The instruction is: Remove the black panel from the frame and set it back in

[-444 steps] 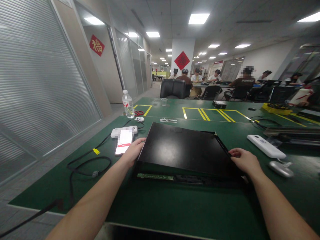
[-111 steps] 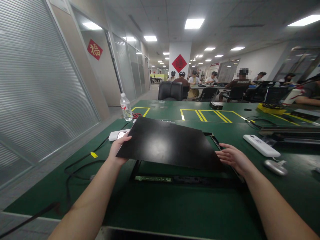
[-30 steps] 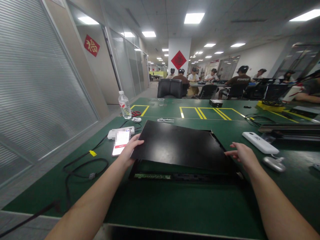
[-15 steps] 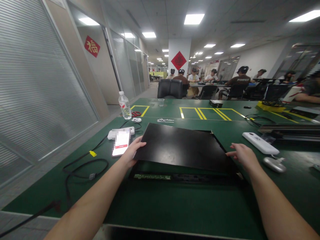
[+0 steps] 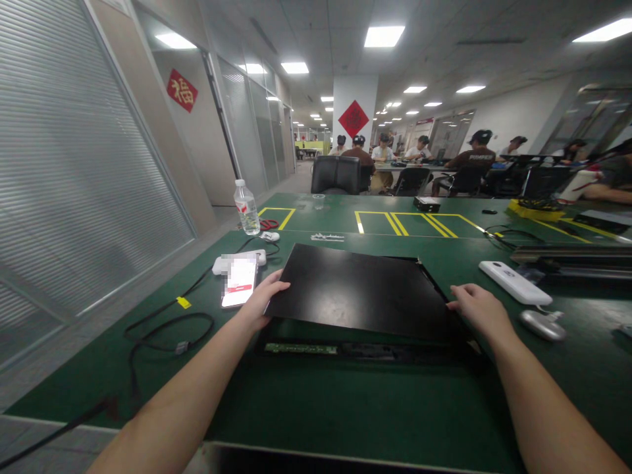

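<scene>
The black panel lay at the middle of the desk, over the black frame and a little askew to it, so that the frame's front strip and its far right corner showed. A narrow green circuit board sat on the left part of that front strip

The left hand had hold of the panel's left edge, thumb on the upper face and the other fingers mostly hidden beside or beneath it, closed to about the panel's thickness. The right hand was at the right side, its fingers bent and drawn close together, the tips at the edge where panel and frame met; whether they gripped either one could not be told

Just beside the left hand lay a lit phone, with a white device behind it. A clear bottle stood upright farther back, near the red-handled scissors. Left of the forearm a black cable lay looped, bearing a yellow tag. To the right of the right hand were a larger white device and a rounded silver object
</scene>
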Demonstrator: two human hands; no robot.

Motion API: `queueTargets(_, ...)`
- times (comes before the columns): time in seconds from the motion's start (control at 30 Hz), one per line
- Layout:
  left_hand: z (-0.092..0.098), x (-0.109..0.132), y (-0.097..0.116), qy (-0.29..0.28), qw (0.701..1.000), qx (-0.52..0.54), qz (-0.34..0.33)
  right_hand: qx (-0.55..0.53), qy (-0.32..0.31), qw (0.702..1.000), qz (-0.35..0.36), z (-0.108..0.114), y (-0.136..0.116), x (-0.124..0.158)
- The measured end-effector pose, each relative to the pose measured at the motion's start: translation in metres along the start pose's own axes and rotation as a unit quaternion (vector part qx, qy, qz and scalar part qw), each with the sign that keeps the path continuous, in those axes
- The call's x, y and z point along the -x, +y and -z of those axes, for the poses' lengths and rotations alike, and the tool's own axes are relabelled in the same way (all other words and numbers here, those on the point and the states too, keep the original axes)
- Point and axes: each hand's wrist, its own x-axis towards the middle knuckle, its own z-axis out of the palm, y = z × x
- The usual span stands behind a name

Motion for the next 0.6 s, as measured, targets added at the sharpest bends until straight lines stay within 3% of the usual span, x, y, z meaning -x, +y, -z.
queueTargets(0.6,-0.0001,-0.0014,-0.0031,0.015,1.000,-0.026,-0.001,0.091,-0.004,0.995,0.029,-0.0010,0.0028,-0.0010)
